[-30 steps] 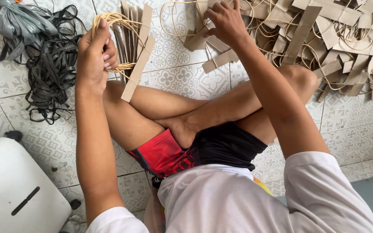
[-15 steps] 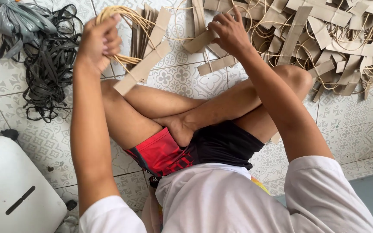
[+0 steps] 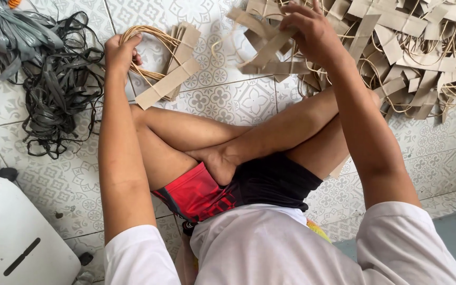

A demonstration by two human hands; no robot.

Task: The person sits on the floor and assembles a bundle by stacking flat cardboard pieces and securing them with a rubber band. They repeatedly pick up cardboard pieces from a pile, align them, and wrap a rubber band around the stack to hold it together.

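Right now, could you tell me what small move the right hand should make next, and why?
Probably lift the right hand clear of the loose pile, drawing out the paper strips it grips: their cord loops look tangled with neighbours. The left hand already holds a gathered bundle they could join.

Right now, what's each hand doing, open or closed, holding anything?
Left hand: closed on the bundle of paper handles.
Right hand: closed on handle strips from the pile.

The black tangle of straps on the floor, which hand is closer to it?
Left. The left hand grips a bundle of paper handles just right of the black straps. The right hand is far across, on the big pile of handles.
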